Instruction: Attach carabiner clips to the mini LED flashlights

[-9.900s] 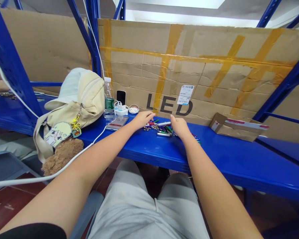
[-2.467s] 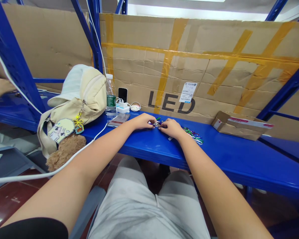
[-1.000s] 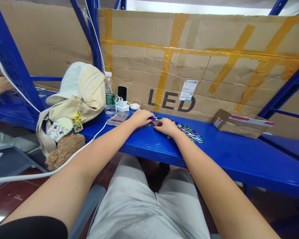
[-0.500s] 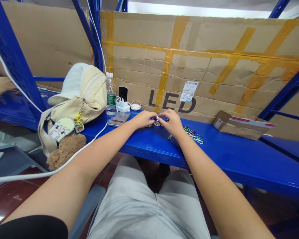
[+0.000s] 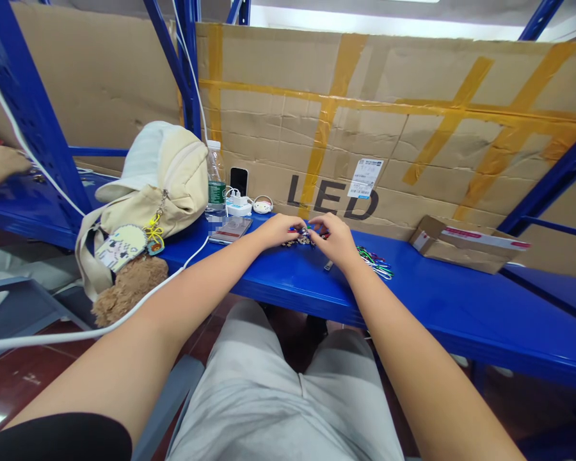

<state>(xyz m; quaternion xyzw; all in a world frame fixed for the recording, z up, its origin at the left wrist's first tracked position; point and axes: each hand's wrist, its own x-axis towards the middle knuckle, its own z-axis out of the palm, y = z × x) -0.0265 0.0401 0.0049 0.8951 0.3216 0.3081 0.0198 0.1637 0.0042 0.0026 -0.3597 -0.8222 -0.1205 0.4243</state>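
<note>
My left hand (image 5: 279,230) and my right hand (image 5: 335,239) meet over the blue table, fingertips close together. Both are closed in a pinch around something small with bits of blue, red and green, too small to make out. Beneath the fingers lies a pile of small brownish and silvery pieces (image 5: 304,239), partly covered by the hands. Just right of my right wrist is a bundle of thin coloured cords (image 5: 377,264) in green, white, red and blue. A small metallic piece (image 5: 328,265) rests on the tabletop near that wrist.
On the left are a cream backpack (image 5: 182,173) with a cap and plush charm, a water bottle (image 5: 216,182), a phone (image 5: 230,229) and a white charger (image 5: 239,206). An open cardboard box (image 5: 475,246) stands right. Another person's hand (image 5: 2,168) shows far left.
My fingertips have moved slightly apart, and a green bit now shows between them. My right hand has shifted a little right. The view has tilted slightly.
</note>
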